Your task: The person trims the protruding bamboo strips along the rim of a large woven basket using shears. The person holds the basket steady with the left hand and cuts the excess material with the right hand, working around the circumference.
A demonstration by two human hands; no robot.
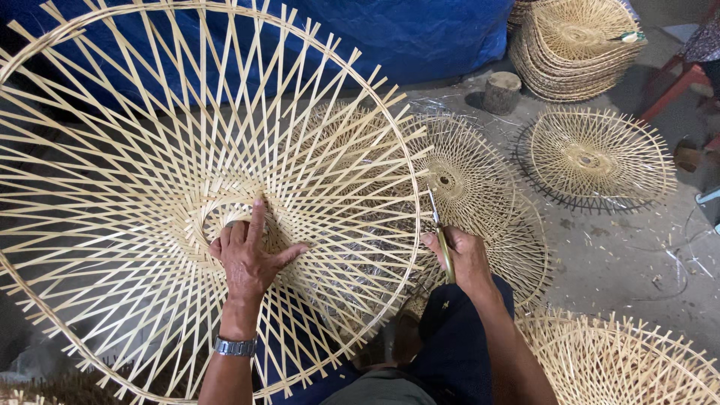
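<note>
Pressing flat near the centre ring of the large round pale bamboo lattice frame [150, 150], the left hand [247, 259] steadies it while the right hand [461, 255] grips yellow-handled scissors [441, 232] at its rim. Many strip ends jut untrimmed past the rim.

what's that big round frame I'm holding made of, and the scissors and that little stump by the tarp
Woven frame: looks like split bamboo or cane, pale, matt, thin flat strips. Scissors in the right hand: shiny metal blades, handles hidden. Stump: raw wood, pale cut top, rough bark. Left hand presses the frame's hub.
</note>
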